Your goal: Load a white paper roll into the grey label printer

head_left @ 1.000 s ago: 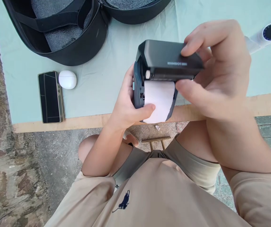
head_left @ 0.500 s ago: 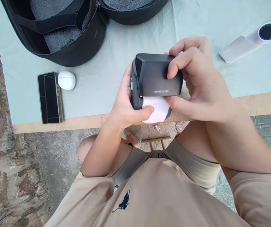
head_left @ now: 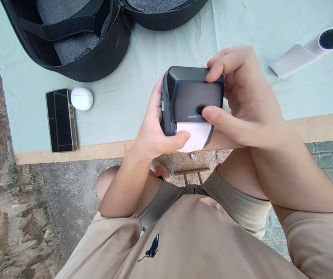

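A dark grey label printer (head_left: 194,93) marked NIIMBOT is held up over the table's near edge. White label paper (head_left: 197,135) sticks out below its lid. My left hand (head_left: 154,131) grips the printer's left side, its thumb lying on the paper and its other fingers hidden behind. On the right, my right hand (head_left: 246,100) has its thumb on the lid's lower right corner. Its bent fingers rest at the upper right edge, some of them out of sight behind the printer.
A phone (head_left: 61,120) and a white earbud case (head_left: 81,99) lie at left. Behind them sits an open black zip case (head_left: 96,58) with grey foam. A white paper roll (head_left: 314,50) lies at far right. The table has a wooden front edge (head_left: 105,152).
My right thumb has shifted from under the lid's lower edge up onto the lid. My right fingers have moved up to the top edge. The lid sits slightly lower; my left hand stays put.
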Available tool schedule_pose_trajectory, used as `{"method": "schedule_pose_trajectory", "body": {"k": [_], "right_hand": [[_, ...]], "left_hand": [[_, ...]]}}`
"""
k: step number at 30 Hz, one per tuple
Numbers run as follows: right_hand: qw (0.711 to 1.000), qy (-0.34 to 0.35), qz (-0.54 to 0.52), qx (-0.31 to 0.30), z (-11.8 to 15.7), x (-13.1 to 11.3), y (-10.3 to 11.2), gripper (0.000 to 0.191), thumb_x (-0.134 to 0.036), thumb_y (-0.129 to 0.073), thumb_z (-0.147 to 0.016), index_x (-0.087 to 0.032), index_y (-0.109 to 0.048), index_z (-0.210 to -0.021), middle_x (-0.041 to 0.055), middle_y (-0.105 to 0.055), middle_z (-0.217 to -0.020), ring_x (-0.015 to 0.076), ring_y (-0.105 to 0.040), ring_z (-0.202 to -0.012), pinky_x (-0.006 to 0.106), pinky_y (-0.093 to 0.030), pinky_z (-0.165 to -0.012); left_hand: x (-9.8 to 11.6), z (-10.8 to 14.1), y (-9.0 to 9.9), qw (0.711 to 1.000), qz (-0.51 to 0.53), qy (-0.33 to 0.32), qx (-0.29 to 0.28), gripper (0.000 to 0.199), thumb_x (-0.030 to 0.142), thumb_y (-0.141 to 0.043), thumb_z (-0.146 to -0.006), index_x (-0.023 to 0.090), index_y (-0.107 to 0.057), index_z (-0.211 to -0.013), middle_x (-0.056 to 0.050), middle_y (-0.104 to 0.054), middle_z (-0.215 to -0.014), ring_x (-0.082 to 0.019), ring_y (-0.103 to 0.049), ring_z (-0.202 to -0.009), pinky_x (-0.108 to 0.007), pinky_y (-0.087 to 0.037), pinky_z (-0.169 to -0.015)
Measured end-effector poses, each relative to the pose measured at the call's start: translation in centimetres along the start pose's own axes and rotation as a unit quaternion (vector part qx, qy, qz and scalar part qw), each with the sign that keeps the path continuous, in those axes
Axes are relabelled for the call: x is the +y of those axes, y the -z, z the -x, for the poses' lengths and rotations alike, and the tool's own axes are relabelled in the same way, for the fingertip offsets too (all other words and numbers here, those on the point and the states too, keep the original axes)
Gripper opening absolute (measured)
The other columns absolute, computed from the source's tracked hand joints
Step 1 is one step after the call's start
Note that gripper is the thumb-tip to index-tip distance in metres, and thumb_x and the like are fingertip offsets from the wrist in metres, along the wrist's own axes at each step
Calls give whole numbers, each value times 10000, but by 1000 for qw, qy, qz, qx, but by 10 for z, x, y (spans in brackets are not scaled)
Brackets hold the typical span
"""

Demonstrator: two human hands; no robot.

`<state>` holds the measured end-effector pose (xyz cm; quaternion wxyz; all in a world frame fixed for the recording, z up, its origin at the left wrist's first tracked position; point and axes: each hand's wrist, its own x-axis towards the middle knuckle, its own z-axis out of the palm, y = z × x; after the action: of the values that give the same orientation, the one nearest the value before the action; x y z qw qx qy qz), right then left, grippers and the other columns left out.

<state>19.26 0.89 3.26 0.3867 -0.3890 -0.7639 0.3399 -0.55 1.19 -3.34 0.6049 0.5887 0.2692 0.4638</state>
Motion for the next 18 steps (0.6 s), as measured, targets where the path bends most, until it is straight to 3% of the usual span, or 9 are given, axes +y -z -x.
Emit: {"method": "schedule_pose_trajectory", "body": {"k": [3, 6, 9, 12, 15, 18], "right_hand": [[997, -45, -46, -31, 0, 1, -1, 501, -420, -624, -803, -250, -423, -1230, 78, -528, -1160, 214, -514, -1126, 378, -530, -914], [991, -76, -83, -69, 0, -1, 0, 595, -399, -634, -813, -255, -358, -1320, 78, -497, -1297, 201, -547, -1143, 335, -554, -865], [988, -83, -104, -81, 1, -3, 1, 597, -358, -654, -807, -266, -362, -1319, 64, -448, -1373, 184, -559, -1136, 279, -561, -792], [987, -85, -112, -75, 2, -5, 1, 569, -353, -649, -817, -266, -376, -1308, 57, -458, -1356, 174, -566, -1113, 263, -560, -772], [988, -81, -110, -73, 2, -5, 0, 552, -367, -643, -824, -265, -385, -1301, 58, -468, -1338, 167, -570, -1086, 259, -559, -759], [989, -75, -101, -73, 1, -4, -1, 552, -377, -642, -823, -260, -387, -1299, 60, -467, -1334, 164, -570, -1073, 255, -555, -746]], "left_hand": [[2, 0, -2, 999, 42, 5, 11, 926, 479, -807, -498, 281, -358, -1283, -103, -472, -1311, -349, -520, -1233, -484, -529, -932], [5, -2, -7, 991, 124, 45, 26, 691, 574, -655, -672, 302, -392, -1250, -77, -547, -1218, -330, -506, -1258, -521, -519, -956], [8, -3, -12, 986, 157, 23, 45, 744, 598, -726, -590, 319, -431, -1213, -54, -568, -1179, -324, -518, -1237, -519, -514, -977], [11, -3, -15, 987, 137, 57, 61, 612, 513, -664, -717, 322, -401, -1235, -62, -547, -1196, -301, -533, -1240, -522, -520, -955], [15, -2, -17, 988, 135, 39, 71, 653, 540, -685, -656, 317, -416, -1208, -58, -565, -1150, -309, -551, -1214, -491, -549, -893], [18, -2, -17, 990, 103, 67, 68, 579, 542, -632, -720, 306, -414, -1201, -56, -558, -1193, -300, -520, -1259, -463, -542, -910]]}}
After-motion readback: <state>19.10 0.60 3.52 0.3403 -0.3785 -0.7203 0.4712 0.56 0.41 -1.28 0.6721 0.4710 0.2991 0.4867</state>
